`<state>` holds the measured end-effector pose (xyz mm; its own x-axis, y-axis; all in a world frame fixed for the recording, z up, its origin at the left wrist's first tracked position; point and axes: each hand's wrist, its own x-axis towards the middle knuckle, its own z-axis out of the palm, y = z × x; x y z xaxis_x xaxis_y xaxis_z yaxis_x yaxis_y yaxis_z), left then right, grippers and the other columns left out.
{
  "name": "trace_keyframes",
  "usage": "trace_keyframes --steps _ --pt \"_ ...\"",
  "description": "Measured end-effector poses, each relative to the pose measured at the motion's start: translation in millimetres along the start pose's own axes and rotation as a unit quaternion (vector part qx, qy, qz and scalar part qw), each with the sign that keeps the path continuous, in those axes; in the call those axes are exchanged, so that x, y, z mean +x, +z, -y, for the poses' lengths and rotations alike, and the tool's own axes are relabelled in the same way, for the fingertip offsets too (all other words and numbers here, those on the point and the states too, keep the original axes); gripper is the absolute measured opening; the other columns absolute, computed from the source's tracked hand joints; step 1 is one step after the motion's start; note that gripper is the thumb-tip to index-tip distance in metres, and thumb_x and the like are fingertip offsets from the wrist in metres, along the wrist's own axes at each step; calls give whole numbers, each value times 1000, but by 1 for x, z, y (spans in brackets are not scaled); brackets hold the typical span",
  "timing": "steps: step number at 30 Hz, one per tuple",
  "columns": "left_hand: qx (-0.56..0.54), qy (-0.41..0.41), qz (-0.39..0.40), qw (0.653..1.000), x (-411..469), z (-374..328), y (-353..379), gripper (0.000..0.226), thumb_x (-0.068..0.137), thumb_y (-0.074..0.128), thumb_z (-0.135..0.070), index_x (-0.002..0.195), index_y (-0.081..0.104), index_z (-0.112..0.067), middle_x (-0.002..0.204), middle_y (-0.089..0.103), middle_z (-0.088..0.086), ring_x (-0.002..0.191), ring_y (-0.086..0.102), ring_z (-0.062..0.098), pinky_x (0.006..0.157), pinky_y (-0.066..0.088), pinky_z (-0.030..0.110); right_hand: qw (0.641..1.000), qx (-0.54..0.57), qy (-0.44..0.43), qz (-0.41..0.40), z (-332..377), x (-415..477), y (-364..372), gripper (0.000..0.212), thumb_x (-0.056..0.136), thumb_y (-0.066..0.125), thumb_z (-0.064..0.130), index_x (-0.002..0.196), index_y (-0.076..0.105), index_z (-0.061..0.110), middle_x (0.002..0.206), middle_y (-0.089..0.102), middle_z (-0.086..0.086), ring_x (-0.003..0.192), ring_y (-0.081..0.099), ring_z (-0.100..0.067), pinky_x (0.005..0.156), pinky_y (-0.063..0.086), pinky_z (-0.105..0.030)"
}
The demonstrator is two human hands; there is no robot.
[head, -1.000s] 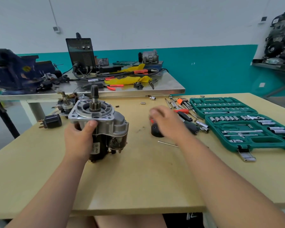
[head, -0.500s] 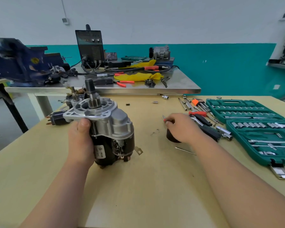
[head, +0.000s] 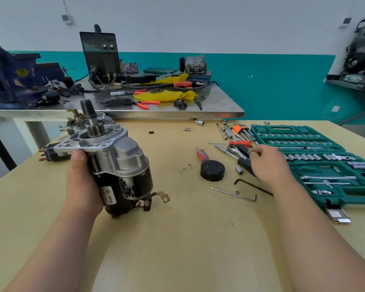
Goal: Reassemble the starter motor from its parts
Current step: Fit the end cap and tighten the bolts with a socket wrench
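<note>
A person's left hand (head: 82, 182) wraps round the black barrel of the starter motor (head: 122, 163), thumb up against the silver nose flange. The right hand (head: 268, 165) hangs over the loose tools, fingers curled down beside a ratchet (head: 232, 150); whether they grip anything cannot be told. The motor is on the left side of the table (head: 177, 249). Its long axis is close to upright, leaning a little away to the left, with the pinion shaft (head: 89, 114) at the top. The rear end, where a bare metal strap (head: 161, 196) sticks out, is at the bottom, against or just above the tabletop. The round black end cap (head: 212, 170) lies flat between the two hands, nearer the right, close to a red-handled screwdriver (head: 202, 155) and the hex keys (head: 251, 185). The cap looks meant for the downward-facing rear, so the motor would probably need tipping over before the right hand could seat it; a green socket case (head: 325, 165) lies open beyond
</note>
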<state>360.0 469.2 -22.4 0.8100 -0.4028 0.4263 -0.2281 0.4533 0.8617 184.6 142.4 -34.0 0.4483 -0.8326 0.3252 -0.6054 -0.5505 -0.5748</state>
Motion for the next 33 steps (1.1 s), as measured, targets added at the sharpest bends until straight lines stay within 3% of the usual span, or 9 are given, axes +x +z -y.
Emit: trace_keyframes --steps 4,6,10,15,19,21,25,30,33 --pt "-52 -51 -77 994 4 9 20 92 63 55 -75 132 56 -14 129 61 14 120 58 31 107 38 57 995 -34 -65 62 28 -16 13 29 96 49 22 123 60 23 119 62 -1 94 59 -16 80 52 -36" --pt "-58 -78 -93 991 9 14 34 89 59 53 -74 127 60 -17 126 64 12 117 60 30 106 39 56 982 -69 -144 98 48 -33 28 34 96 48 28 130 53 24 127 56 -1 111 54 -19 94 49 -40" --pt "-53 -85 -95 990 22 20 58 85 58 53 -72 122 63 -18 123 65 12 116 61 31 104 41 56 933 -138 -293 160 73 -62 53 39 96 43 28 135 48 23 140 45 -3 130 35 -25 102 39 -44" --pt "-61 -90 -71 992 33 31 56 75 80 32 -74 122 65 -22 119 68 10 111 64 28 99 44 53 904 -86 -368 199 77 -58 58 35 94 45 18 127 56 23 131 51 2 123 39 -20 102 36 -38" --pt "-88 -79 -62 991 39 36 47 72 87 22 -74 110 72 -28 110 72 2 105 67 22 85 56 39 955 9 -268 126 72 -23 48 30 98 43 25 124 57 26 124 57 5 114 49 -15 96 43 -34" --pt "-95 -69 -54 992 39 35 46 70 81 31 -77 109 72 -28 107 73 -1 102 69 19 78 58 36 976 -88 -186 72 59 3 40 34 97 43 28 130 52 22 129 55 0 117 48 -20 98 42 -40" --pt "-72 -55 -11 996 35 36 48 73 85 20 -77 108 73 -32 106 74 -1 102 69 20 76 59 38 957 -240 -17 164 32 19 39 48 97 40 32 141 36 12 143 39 -12 132 34 -30 106 33 -49" --pt "-58 -62 -7 996 32 32 52 72 69 39 -84 106 73 -33 113 72 2 111 64 24 85 57 41 943 -264 -96 177 41 2 56 48 99 34 32 142 38 12 144 39 -11 132 35 -30 108 28 -47" --pt "-51 -51 4 997 28 29 54 85 52 56 -90 110 71 -31 117 70 3 115 62 24 88 55 44 956 -169 -153 185 49 0 58 43 98 41 30 139 44 17 142 43 -7 129 40 -26 103 38 -44"
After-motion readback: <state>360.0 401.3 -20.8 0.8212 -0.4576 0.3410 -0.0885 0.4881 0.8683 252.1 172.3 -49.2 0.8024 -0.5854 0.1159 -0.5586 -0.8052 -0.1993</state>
